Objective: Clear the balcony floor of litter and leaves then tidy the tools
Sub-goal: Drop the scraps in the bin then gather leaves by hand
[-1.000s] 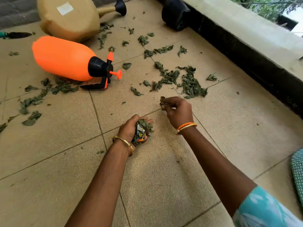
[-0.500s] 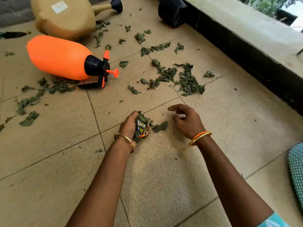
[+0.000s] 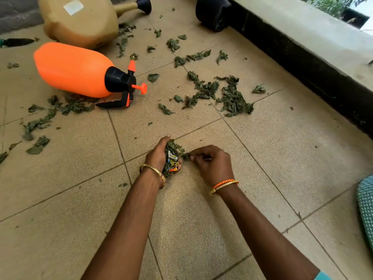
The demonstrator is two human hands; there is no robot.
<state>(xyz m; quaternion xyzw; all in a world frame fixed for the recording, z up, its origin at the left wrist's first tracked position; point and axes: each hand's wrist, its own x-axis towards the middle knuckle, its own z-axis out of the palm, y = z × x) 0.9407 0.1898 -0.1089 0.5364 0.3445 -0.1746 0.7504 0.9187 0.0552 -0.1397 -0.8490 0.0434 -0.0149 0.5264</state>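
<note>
Right hand (image 3: 212, 164) moved in against left hand (image 3: 161, 156), fingers pinched on a leaf there. Left hand clamped on leaf-and-wrapper wad (image 3: 172, 160). Loose leaves (image 3: 232, 98) on floor beyond, near orange sprayer (image 3: 74, 69).

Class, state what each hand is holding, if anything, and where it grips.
The left hand cups a wad of leaves and crumpled wrappers in its curled palm. The right hand pinches a leaf at the wad's edge with its fingertips.

Beige tiled floor (image 3: 262, 158), thin grout lines. Low concrete parapet (image 3: 302, 37) from 12 to 3 o'clock, dark base. Daylight, foliage beyond.
</note>
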